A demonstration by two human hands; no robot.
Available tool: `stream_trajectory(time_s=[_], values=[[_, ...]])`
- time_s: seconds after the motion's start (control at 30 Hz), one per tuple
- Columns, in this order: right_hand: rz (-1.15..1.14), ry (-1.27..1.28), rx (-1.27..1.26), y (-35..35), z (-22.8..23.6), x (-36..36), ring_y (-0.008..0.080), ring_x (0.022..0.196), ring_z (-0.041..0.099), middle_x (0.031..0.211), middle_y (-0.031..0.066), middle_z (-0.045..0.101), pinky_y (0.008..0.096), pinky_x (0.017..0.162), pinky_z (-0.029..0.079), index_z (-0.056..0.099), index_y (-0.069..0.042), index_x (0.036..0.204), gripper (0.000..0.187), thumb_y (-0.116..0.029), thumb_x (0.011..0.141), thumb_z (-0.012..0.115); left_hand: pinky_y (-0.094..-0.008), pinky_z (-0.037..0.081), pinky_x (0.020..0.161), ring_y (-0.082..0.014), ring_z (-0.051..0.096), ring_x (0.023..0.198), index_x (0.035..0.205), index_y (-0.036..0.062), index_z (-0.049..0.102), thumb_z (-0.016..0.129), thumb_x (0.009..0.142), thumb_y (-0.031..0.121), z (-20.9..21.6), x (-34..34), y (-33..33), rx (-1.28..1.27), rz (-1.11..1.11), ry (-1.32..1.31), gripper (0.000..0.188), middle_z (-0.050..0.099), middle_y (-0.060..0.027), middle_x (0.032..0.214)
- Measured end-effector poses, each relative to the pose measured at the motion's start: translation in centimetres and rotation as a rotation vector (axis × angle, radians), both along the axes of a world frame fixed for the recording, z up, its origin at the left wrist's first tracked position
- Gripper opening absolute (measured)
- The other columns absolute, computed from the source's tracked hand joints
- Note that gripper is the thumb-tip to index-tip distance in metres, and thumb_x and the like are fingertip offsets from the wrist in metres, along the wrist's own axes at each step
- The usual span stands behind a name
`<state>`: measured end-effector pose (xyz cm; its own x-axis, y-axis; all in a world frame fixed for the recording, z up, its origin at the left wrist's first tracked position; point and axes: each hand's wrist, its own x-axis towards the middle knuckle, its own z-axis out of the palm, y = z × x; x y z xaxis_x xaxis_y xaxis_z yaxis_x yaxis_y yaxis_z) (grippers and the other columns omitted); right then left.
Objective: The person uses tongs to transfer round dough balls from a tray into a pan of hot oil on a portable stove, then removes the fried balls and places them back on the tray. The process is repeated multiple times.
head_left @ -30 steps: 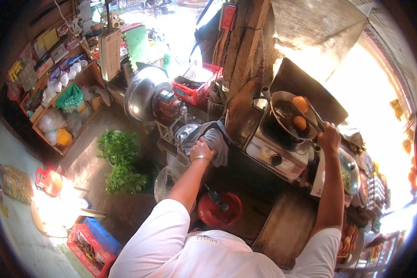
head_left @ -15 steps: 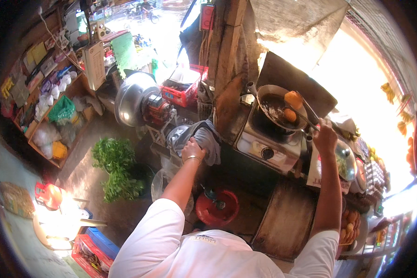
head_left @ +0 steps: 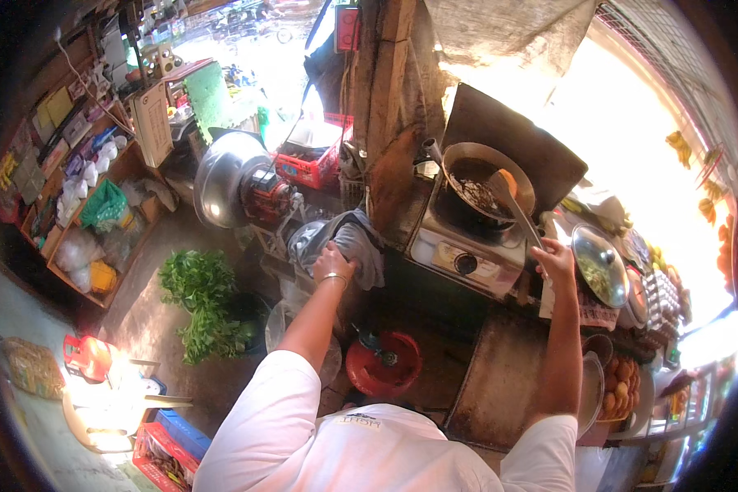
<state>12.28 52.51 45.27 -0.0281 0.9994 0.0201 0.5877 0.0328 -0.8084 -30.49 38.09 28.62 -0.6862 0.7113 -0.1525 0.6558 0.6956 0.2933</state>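
My right hand (head_left: 556,261) is closed round the handle end of metal tongs (head_left: 523,215). Their tips reach over a wok (head_left: 526,168) of dark oil, beside a round orange fried piece (head_left: 510,179) that they partly hide; whether they pinch it I cannot tell. The wok sits on a gas stove (head_left: 467,254) with a black knob. To the left, my left hand (head_left: 334,264) is closed on a grey cloth (head_left: 367,254), bunched over something hidden beneath it.
A metal drum machine with a red motor (head_left: 266,197) stands beyond the cloth. Leafy greens (head_left: 197,303) lie at left. Below is a red gas cylinder (head_left: 383,363). Right of the stove are a glass lid (head_left: 600,266), egg trays (head_left: 664,295) and a basket of browned pieces (head_left: 621,389).
Two orange pieces showed over the wok; now only one shows, partly behind the tongs. My right hand has moved lower and nearer. My left hand stays on the cloth.
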Motion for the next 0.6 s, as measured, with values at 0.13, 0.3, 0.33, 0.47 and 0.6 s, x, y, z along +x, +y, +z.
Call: stream_trajectory(time_s=[0.13,0.3,0.33,0.47,0.6], values=[[-0.092,0.002,0.188,-4.1,-0.6,5.0,0.0123,0.063,0.064,0.083,0.0095,0.068,0.0265,0.053,0.051,0.065,0.000,0.118,0.046,-0.018,0.076,0.073,-0.0417,0.052,0.089,-0.0334,0.064,0.106,0.124,0.0051,0.043,0.072,0.076,0.052,0.0,0.0,-0.2,0.023,-0.006,0.032,0.073,0.060,-0.0162,0.119],[-0.264,-0.082,0.332,-13.2,-3.2,16.3,0.0092,0.061,0.059,0.086,0.0059,0.066,0.0246,0.052,0.046,0.063,-0.001,0.121,0.041,-0.012,0.082,0.070,-0.0419,0.052,0.089,-0.0332,0.064,0.105,0.123,0.0061,0.044,0.072,0.077,0.051,-0.1,0.0,-0.1,0.027,0.005,0.015,0.071,0.061,-0.0160,0.118],[-0.299,-0.078,0.330,-15.6,-3.9,19.1,0.0092,0.061,0.058,0.087,0.0055,0.066,0.0253,0.052,0.046,0.063,-0.002,0.121,0.040,-0.012,0.082,0.070,-0.0418,0.052,0.089,-0.0331,0.064,0.105,0.124,0.0063,0.044,0.072,0.077,0.051,-0.2,0.0,0.0,0.024,0.007,0.018,0.071,0.061,-0.0158,0.118],[-0.626,-0.422,0.307,-23.8,-8.4,29.1,0.0124,0.055,0.056,0.085,0.0055,0.065,0.0280,0.048,0.045,0.064,-0.002,0.116,0.038,-0.012,0.080,0.072,-0.0417,0.052,0.089,-0.0321,0.064,0.106,0.125,0.0056,0.043,0.072,0.077,0.050,-0.1,0.1,0.0,0.007,0.004,0.042,0.072,0.061,-0.0155,0.119],[-0.839,-0.334,0.171,-29.6,-13.9,36.4,0.0138,0.045,0.051,0.079,0.0057,0.063,0.0281,0.044,0.043,0.067,-0.002,0.109,0.035,-0.012,0.076,0.075,-0.0421,0.052,0.090,-0.0327,0.063,0.108,0.127,0.0049,0.042,0.072,0.077,0.049,0.3,0.4,-0.2,0.013,0.006,0.027,0.074,0.060,-0.0162,0.121]])
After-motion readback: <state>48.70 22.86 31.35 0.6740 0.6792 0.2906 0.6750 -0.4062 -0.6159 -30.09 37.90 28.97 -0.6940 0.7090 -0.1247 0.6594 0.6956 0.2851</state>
